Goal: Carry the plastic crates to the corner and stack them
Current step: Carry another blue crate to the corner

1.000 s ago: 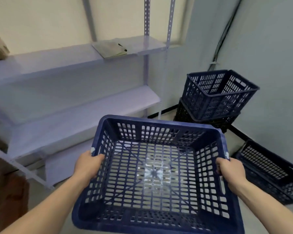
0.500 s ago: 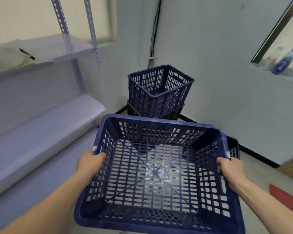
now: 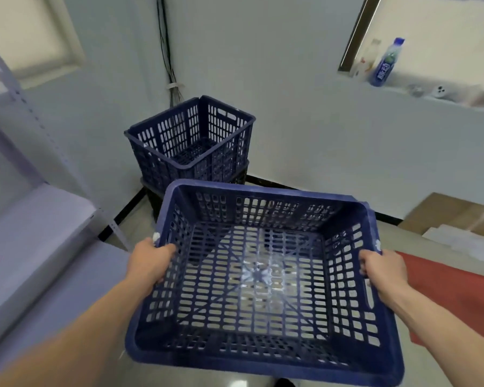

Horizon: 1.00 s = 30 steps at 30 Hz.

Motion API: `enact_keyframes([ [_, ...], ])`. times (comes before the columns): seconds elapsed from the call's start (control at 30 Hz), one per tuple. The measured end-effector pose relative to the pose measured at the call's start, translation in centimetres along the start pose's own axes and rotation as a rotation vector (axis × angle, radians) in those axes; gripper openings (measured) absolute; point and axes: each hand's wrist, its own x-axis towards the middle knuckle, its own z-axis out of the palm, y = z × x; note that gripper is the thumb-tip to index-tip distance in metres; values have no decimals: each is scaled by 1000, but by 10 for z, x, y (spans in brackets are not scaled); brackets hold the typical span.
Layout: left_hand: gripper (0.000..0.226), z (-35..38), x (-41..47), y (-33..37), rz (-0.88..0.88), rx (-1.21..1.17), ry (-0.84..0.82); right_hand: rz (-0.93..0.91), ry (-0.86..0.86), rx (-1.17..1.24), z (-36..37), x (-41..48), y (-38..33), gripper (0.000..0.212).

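Blue crate [image 3: 259,277] lower centre | left grip [image 3: 149,261] and right grip [image 3: 384,270] curled round its side rims | risk: lands askew on corner stack [image 3: 221,152], upper centre, and topples

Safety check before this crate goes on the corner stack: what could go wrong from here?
The held blue crate, gripped by left hand and right hand at its side rims, is close to the shelf upright and might clip it. The top stacked crate looks askew on the black crate beneath, so adding weight may tip the stack.
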Motion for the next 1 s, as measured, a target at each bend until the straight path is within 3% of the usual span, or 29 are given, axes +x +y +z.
enact_keyframes([
  [0.53, 13, 207, 66, 135, -21, 97, -7, 136, -42, 14, -40, 246, -5, 13],
  [1.0, 10, 343, 176, 235, -31, 118, -186, 236, 24, -33, -39, 393, -45, 17],
])
